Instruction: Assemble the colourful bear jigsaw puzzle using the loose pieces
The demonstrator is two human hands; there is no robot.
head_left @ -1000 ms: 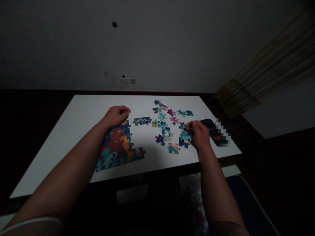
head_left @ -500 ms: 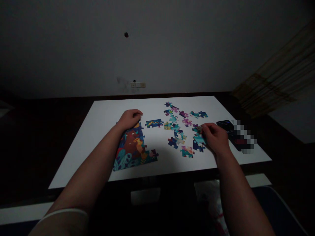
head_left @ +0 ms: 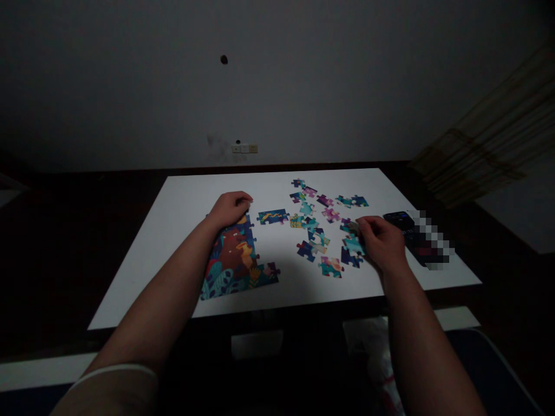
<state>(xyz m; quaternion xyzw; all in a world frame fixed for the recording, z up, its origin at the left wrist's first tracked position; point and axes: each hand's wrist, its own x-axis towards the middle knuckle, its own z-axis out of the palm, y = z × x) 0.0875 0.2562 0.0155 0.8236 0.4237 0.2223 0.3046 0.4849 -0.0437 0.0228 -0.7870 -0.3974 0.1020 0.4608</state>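
Puzzle pieces [head_left: 323, 222] lie scattered loose across the right half of the white surface [head_left: 182, 196], and the right hand [head_left: 381, 242] pinches one small piece [head_left: 352, 227] at their right edge. The left hand [head_left: 229, 207], fingers curled, presses on the top of the assembled puzzle section [head_left: 234, 257] to the left. A dark phone [head_left: 401, 222] lies just right of the right hand.

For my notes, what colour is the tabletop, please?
White; the tabletop shows plainly in the head view.
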